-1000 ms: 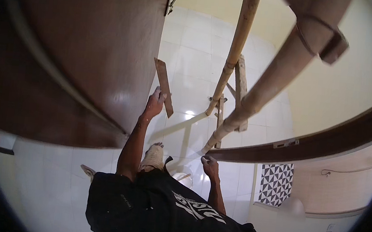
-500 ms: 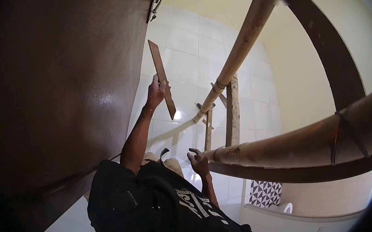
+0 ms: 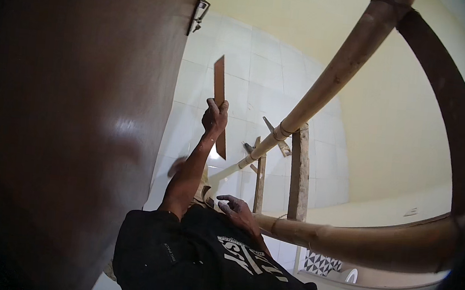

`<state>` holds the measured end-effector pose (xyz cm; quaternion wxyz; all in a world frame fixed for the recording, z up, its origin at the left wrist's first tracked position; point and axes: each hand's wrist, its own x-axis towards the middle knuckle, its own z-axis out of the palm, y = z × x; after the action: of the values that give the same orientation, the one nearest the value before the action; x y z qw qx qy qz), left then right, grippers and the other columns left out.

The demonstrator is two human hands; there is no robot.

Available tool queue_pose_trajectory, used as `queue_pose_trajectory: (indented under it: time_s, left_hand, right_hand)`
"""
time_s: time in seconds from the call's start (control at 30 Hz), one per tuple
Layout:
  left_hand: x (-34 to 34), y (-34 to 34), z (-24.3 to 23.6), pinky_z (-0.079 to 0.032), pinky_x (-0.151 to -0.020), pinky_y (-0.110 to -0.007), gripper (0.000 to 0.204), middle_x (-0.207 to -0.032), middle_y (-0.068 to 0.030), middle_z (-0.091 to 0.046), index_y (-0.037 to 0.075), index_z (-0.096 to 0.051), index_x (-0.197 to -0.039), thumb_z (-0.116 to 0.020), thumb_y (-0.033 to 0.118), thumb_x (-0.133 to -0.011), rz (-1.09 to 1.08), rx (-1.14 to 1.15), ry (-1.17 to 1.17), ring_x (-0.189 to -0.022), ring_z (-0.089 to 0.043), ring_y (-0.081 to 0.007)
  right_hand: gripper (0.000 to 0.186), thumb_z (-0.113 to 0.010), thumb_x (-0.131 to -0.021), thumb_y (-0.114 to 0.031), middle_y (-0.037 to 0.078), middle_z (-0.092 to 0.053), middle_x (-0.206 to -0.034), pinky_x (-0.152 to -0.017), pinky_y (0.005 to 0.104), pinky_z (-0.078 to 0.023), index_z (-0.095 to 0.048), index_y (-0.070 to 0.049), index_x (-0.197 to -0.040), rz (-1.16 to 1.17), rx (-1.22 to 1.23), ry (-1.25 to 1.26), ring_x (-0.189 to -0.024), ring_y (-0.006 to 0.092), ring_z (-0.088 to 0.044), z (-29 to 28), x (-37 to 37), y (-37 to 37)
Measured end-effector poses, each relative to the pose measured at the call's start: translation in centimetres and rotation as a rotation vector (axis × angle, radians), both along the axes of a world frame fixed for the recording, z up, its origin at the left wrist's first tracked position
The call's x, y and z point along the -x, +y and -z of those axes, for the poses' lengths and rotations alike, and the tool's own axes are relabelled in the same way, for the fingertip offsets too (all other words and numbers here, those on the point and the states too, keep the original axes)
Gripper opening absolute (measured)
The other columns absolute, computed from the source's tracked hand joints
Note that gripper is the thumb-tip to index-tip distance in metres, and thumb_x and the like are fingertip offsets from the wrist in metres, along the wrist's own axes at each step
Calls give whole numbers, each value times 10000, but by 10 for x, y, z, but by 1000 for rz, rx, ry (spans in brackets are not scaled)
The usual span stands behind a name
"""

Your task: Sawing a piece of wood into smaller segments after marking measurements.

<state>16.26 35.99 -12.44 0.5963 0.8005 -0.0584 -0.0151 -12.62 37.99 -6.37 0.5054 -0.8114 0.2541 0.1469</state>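
Note:
My left hand grips a thin, narrow brown wooden strip with angled ends, held lengthwise over the tiled floor. My right hand is low in front of my dark shirt, its dusty fingers loosely bent and apart, with no held object visible. Just right of it runs a thick bamboo pole. A second bamboo pole rises diagonally to the upper right, tied to upright timber pieces.
A dark wooden door with a handle and keys stands close on my left. A curved-looking dark timber joins the bamboo frame at right, before a yellow wall. A slanted flat piece lies beyond the poles.
My left hand and the strip have swung rightward, the strip now nearer vertical in view. My right hand has moved left toward my body. The bamboo frame and door edge have shifted in view.

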Motion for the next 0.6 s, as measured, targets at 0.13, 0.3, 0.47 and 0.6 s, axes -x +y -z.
queue_pose_trajectory:
  time_s: [0.13,0.3,0.47,0.6]
  left_hand:
    - [-48,-27,28,-475,-643,-453,379,-779,-195,-626,18,-414,-951,-600,333,-852,-3,186,-2,-723,-622,-381]
    - [-115,-72,35,-475,-615,-371,331,-712,-113,-591,21,-461,-876,-677,265,-818,136,311,-35,-659,-596,-250]
    - [-165,-124,55,-456,-588,-317,318,-694,-64,-573,23,-487,-854,-701,255,-813,205,402,-10,-623,-552,-164]
    - [-201,-164,53,-452,-590,-298,321,-692,-69,-570,17,-487,-853,-701,254,-819,215,498,134,-625,-543,-153]
  right_hand:
    - [321,-570,-898,-262,74,-601,-707,-609,305,-421,-607,-64,-1148,95,31,37,-644,135,-507,-7,-34,-17]
    - [287,-572,-888,-217,49,-587,-700,-569,272,-381,-623,-66,-1127,478,65,-20,-627,102,-471,20,-76,-62]
    - [296,-571,-888,-228,96,-634,-765,-608,272,-408,-621,-56,-1123,593,50,-20,-663,123,-499,33,-115,-91]
    - [303,-567,-890,-235,96,-633,-770,-628,277,-421,-616,-51,-1126,419,60,120,-681,127,-514,29,-166,-113]
